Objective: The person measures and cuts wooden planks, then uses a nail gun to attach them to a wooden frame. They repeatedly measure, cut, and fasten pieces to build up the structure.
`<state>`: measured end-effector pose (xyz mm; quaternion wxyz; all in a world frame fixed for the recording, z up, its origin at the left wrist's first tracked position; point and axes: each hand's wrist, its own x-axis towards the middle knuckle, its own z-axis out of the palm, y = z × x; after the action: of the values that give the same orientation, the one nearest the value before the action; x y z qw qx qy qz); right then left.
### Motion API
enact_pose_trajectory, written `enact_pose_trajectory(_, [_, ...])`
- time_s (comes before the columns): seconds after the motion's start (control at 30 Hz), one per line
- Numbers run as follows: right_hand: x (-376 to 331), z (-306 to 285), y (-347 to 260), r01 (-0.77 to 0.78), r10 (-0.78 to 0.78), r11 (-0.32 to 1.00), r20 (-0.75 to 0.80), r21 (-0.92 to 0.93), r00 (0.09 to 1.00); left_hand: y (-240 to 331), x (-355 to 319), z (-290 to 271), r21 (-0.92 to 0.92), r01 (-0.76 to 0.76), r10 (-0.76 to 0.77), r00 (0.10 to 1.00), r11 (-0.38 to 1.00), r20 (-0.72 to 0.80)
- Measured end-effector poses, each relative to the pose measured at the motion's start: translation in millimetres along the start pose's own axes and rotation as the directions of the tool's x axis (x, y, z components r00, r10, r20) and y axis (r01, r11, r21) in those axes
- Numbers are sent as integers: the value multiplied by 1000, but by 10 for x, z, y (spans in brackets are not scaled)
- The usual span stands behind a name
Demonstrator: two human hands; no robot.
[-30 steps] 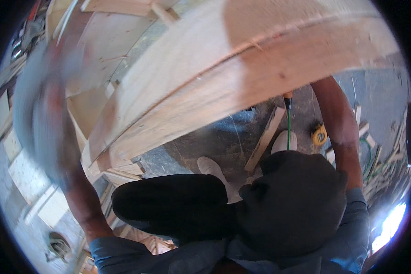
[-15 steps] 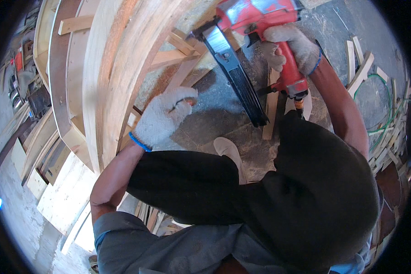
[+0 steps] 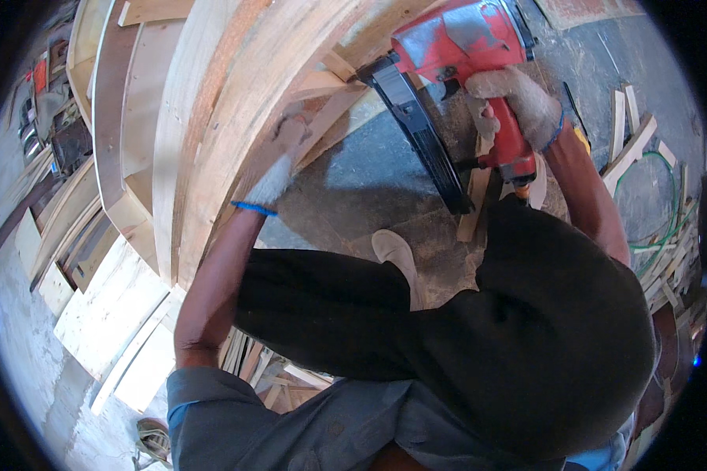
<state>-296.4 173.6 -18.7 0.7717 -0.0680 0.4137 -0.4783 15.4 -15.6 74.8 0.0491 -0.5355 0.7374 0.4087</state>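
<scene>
My right hand [image 3: 518,102], in a pale knit glove, is wrapped round the grip of a red pneumatic nail gun [image 3: 456,43]. The gun's long black magazine [image 3: 424,137] slants down toward the floor, and its nose is close to the inner side of a curved wooden frame [image 3: 247,118]. My gloved left hand [image 3: 279,161] reaches along the frame's inner side, by a wooden cross brace [image 3: 326,118]. Motion blurs its fingers, so I cannot make out whether they hold anything.
Curved wooden panels [image 3: 137,118] stand to the left, with pale boards [image 3: 114,314] below them. Wood offcuts [image 3: 632,149] and a green hose [image 3: 672,212] lie on the floor at right. A shoe [image 3: 153,439] shows at lower left. My foot [image 3: 393,251] is between my bent legs.
My left hand has moved up and forward from beside my knee to the frame's inner side. The nail gun, still in my right hand, appears slightly further right.
</scene>
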Motion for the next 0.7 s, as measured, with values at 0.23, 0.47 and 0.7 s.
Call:
enact_pose_trajectory(0.23, [-37, -36, 39, 70, -70, 988, -8, 134, 998, -131, 720, 363, -814, -271, 24, 953, 514, -303])
enact_pose_trajectory(0.47, [101, -202, 71, 39, -43, 987, 21, 158, 999, -224, 1005, 335, -971, -217, 308, 935, 96, -179])
enact_pose_trajectory(0.7, [267, -340, 45, -113, 99, 985, 110, 134, 989, -190, 956, 318, -978, -203, 292, 939, 38, -183])
